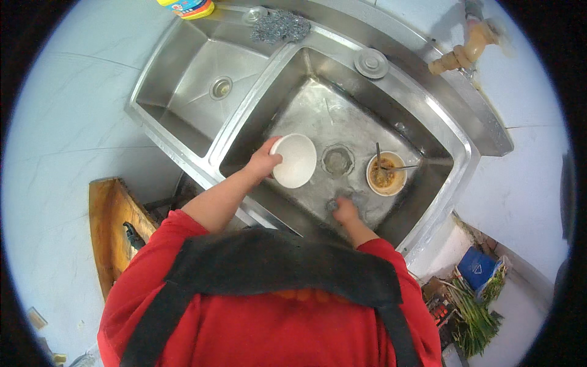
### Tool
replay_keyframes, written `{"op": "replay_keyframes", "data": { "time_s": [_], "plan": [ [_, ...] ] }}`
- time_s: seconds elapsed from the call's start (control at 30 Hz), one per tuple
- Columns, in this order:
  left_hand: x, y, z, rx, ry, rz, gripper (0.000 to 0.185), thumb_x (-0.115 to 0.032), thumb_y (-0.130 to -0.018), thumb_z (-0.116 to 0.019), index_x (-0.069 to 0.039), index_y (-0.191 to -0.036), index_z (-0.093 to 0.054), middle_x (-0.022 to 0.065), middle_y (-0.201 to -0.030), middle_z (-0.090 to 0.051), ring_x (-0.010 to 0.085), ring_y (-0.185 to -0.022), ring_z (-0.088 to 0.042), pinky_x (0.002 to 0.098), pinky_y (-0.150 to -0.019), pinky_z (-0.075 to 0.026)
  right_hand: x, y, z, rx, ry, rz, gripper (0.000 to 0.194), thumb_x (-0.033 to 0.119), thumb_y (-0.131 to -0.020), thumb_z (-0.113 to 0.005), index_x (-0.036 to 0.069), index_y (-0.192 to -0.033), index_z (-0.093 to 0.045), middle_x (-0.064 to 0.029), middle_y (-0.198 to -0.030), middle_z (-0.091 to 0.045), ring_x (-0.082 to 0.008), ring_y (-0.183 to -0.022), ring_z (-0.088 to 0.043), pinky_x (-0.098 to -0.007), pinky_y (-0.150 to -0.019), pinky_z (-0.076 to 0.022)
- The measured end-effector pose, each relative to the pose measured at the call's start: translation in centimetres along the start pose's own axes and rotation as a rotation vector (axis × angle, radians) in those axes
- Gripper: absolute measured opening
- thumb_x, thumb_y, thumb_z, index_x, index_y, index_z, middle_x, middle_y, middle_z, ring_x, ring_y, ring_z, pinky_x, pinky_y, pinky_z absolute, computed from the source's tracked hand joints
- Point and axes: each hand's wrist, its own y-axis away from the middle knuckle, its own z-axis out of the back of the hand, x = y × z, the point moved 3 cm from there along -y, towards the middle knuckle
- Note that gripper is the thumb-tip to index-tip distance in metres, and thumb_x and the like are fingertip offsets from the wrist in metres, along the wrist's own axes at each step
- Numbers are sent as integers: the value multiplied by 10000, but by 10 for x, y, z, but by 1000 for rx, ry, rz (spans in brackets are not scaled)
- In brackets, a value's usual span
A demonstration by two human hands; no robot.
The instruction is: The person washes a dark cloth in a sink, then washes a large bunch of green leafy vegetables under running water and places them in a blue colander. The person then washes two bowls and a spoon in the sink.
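A white bowl [296,160] is tilted in my left hand [266,160], its inside facing up, over the large basin of a stainless steel double sink [316,101]. My right hand [346,212] is low in the same basin, near its front wall. Something greyish and blurred shows by its fingers, and I cannot tell whether the hand grips it. A second bowl [370,183] stands on the basin floor to the right, with brownish food remains [383,176] and two metal utensils [403,168] in it. Between the bowls lies the round drain [338,160].
Steel wool [280,27] and a drain strainer [371,63] sit on the sink's back ledge. A yellow bottle [188,7] stands beside the small basin [197,87]. The tap [465,52] juts out at upper right. Green vegetables [474,316] lie at lower right, a wooden piece [107,229] at left.
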Motion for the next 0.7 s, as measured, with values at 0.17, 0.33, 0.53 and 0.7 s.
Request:
{"op": "replay_keyframes", "data": {
  "time_s": [0.17,0.33,0.53,0.7],
  "plan": [
    [-18,12,-17,-282,-855,-253,755,-198,-600,-645,-123,-1274,-313,158,-1016,-515,318,-1003,-482,429,-844,-382,52,-3,44,192,-958,29,522,57,-630,-541,-7,-1139,-447,-189,-1180,-438,-264,-1074,-439,-346,-874,-360],
    [-51,28,-50,-143,-1074,-548,786,-207,-558,-647,-95,-1260,-314,142,-990,-524,304,-955,-507,421,-825,-356,171,41,80,-534,244,809,497,116,-648,-599,-16,-1105,-454,-187,-1051,-534,-347,-988,-503,-375,-837,-401],
    [-65,33,-39,-56,-600,-353,727,-63,-565,-598,-83,-1236,-318,154,-980,-533,291,-926,-523,372,-810,-397,139,0,111,18,-212,416,464,98,-693,-606,27,-1124,-449,-148,-1052,-531,-325,-948,-524,-386,-817,-427],
    [-59,34,-31,-182,-91,-605,553,38,-583,-508,-63,-1105,-353,101,-928,-471,207,-897,-487,316,-832,-389,113,4,73,197,-1428,74,388,76,-754,-572,25,-1121,-454,-95,-1027,-536,-256,-936,-531,-382,-808,-437]
  ]
}}
